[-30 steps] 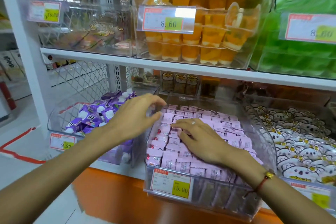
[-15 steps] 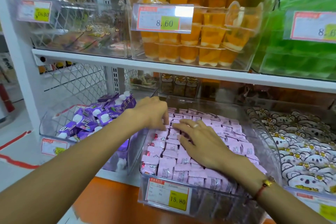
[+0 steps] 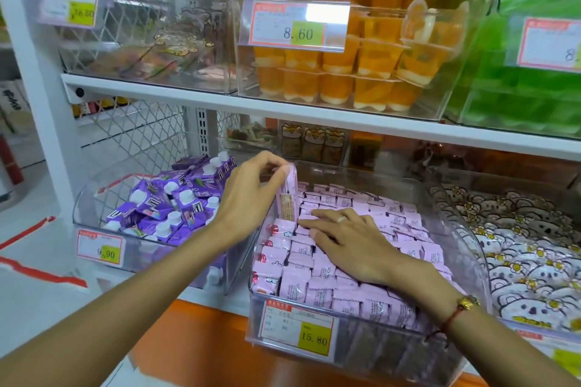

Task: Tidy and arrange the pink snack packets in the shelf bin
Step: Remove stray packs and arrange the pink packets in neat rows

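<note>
Pink snack packet (image 3: 287, 195) pinched upright in left hand (image 3: 248, 198), above clear bin (image 3: 465, 248) far-left corner; right hand (image 3: 349, 242) flat, fingers straight, pressing packed rows (image 3: 393, 229). Best slotted edge-first into the gap, neighbours held down.
</note>
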Demonstrator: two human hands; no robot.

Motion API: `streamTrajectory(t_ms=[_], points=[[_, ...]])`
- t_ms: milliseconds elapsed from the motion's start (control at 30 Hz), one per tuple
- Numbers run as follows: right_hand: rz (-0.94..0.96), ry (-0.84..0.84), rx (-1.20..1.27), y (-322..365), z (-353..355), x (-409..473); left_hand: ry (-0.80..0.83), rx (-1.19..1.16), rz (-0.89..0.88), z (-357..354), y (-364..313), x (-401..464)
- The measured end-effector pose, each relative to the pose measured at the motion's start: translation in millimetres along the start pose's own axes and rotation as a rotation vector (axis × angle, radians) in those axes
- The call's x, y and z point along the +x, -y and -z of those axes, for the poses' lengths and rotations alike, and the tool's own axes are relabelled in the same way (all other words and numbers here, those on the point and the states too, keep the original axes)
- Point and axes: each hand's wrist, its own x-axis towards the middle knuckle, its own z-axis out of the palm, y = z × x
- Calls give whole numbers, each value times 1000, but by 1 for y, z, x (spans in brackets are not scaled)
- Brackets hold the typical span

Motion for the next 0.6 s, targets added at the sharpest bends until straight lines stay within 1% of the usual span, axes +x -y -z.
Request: streamTrajectory(t_ms=[100,167,267,300,367,433,500,567,600], points=[[0,-18,32,-1,-1,0,-144,-86,-47,3,-7,-10],[1,-77,120,0,2,-2,-220,-105,-78,5,-12,-16],[-45,-292,449,8,11,-7,-331,-172,-67,8,-25,-20],[-55,-361,550,12,15,-9,-369,-205,-43,9,-29,-19],[-15,-436,674,23,24,-14,-414,-308,49,10,-36,-18],[46,-467,702,34,30,-17,-406,-460,214,8,-42,-19],[92,-497,732,39,33,-17,-362,-580,373,6,-44,-20],[53,-498,854,40,36,-17,-251,-618,434,8,-43,-17],[-22,-468,999,38,38,-17,-160,-587,410,12,-41,-16]])
